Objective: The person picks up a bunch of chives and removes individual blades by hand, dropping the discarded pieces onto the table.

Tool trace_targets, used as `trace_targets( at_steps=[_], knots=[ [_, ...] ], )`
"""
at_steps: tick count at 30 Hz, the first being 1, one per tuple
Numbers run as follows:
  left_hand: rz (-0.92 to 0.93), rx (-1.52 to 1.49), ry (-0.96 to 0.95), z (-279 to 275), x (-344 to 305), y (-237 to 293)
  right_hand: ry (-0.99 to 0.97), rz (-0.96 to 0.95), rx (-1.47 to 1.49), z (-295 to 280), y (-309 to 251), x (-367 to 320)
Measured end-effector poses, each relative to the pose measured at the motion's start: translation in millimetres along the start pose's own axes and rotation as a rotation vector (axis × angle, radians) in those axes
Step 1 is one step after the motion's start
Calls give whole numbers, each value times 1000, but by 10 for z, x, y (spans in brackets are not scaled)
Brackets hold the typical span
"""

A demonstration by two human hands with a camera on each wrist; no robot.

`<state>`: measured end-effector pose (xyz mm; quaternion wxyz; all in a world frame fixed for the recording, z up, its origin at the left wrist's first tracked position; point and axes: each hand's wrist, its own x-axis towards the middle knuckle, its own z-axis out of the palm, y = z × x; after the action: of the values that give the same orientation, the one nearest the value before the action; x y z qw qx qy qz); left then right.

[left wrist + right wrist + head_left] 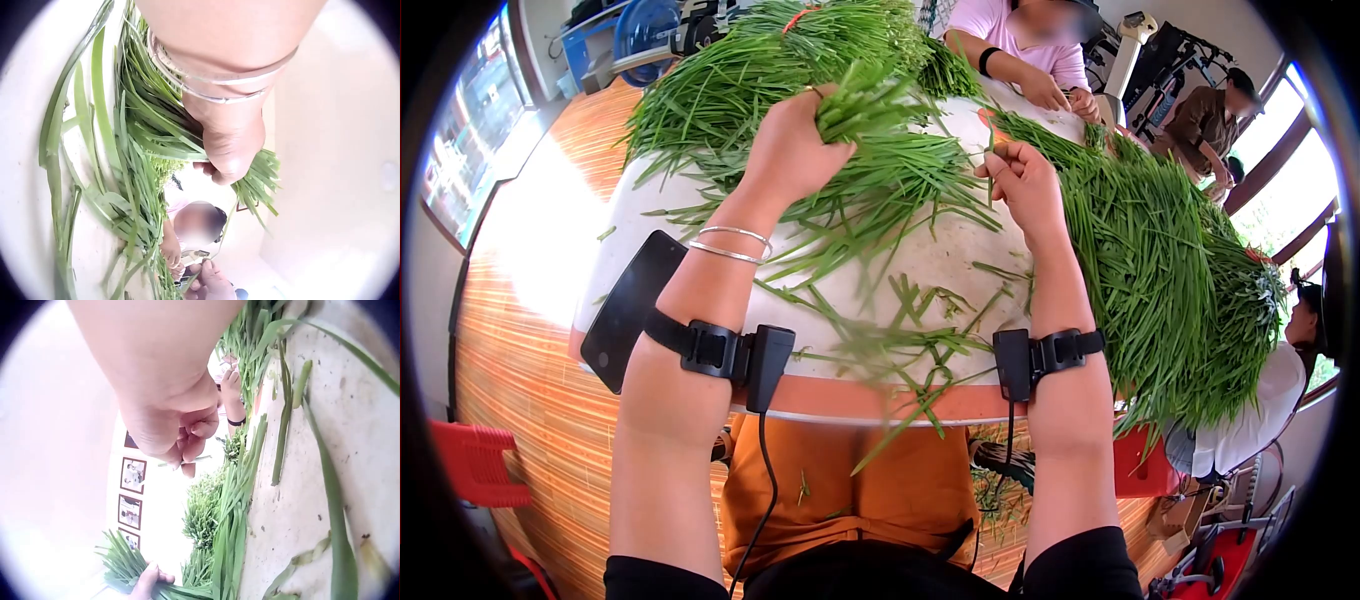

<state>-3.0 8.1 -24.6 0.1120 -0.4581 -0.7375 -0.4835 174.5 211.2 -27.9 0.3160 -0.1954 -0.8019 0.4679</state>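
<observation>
The left hand [800, 150] grips a bunch of long green leaves [900, 165] above the white table [640, 215]. In the left wrist view the left hand [231, 140] has its fingers curled round the bunch, whose cut ends [259, 181] stick out past it. The right hand [1028, 185] pinches a thin green stalk [989, 170] between thumb and fingertips, to the right of the bunch. The right wrist view shows the right hand [181, 425] with a short piece of that stalk [199, 460] poking out between the fingertips.
Large leaf piles lie at the back left [710, 90] and right [1160, 260]. Loose leaves [930, 310] are scattered near the front edge. A black phone [635, 310] rests at the table's left edge. A person in pink [1040, 50] sits across; others are at the right.
</observation>
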Motion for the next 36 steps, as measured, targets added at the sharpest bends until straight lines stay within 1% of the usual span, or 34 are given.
trace_targets(
  at_steps=[1,2,4,5,6,7,8,9,10,11,12,14,15,16,18,21,23,24,25,28,30,32,33,34,35,36],
  knots=[
    [-30,-53,-57,-7,-18,31,-8,25,75,15,-18,-10],
    [-30,-53,-56,0,-28,15,-9,25,75,38,-22,-20],
    [16,-39,-352,28,-47,-27,-45,15,161,94,-35,-48],
    [68,-196,-422,28,-78,20,-46,13,161,135,-48,-66],
    [68,-194,-420,28,-79,37,-108,-4,120,185,-65,-89],
    [96,-201,-490,29,-77,51,-170,-21,80,236,-84,-114],
    [125,-209,-560,29,-73,60,-169,-22,82,283,-108,-141],
    [32,-248,-593,37,-74,43,-242,-19,26,328,-136,-170],
    [33,-246,-594,28,-70,40,-313,-14,-30,373,-160,-197],
    [24,-287,-583,18,-66,39,-334,-2,36,415,-180,-219],
    [16,-328,-572,10,-61,36,-332,-3,37,419,-187,-221],
    [27,-378,-549,10,-53,8,-379,-40,-114,408,-193,-221],
    [37,-430,-525,13,-46,-7,-375,-41,-114,408,-196,-221],
    [45,-482,-501,18,-39,-10,-372,-33,-67,412,-198,-224],
    [48,-460,-476,-18,-40,54,-366,-24,-19,409,-180,-227],
    [-52,-591,-394,-44,-45,85,-377,-66,4,401,-134,-220],
    [-42,-571,-373,-77,-29,69,-350,-38,-207,355,-148,-220],
    [-34,-553,-351,-84,-16,64,-349,-37,-207,337,-138,-214],
    [15,-480,-328,-79,-5,59,-315,-36,-243,323,-117,-200],
    [0,-488,-309,6,-14,-16,-246,-59,-322,273,11,-133],
    [3,-455,-301,-45,-39,92,-210,-84,-365,242,64,-108],
    [7,-422,-292,-61,-46,121,-132,-95,-418,218,91,-93],
    [40,-403,-252,-51,-41,102,-133,-95,-418,209,100,-84],
    [72,-385,-213,-40,-35,79,-81,-75,-431,200,108,-73],
    [71,-386,-213,-25,-18,42,-30,-55,-443,188,114,-66],
    [90,-332,-49,-12,12,-7,-31,-53,-444,167,110,-63]
  ],
)
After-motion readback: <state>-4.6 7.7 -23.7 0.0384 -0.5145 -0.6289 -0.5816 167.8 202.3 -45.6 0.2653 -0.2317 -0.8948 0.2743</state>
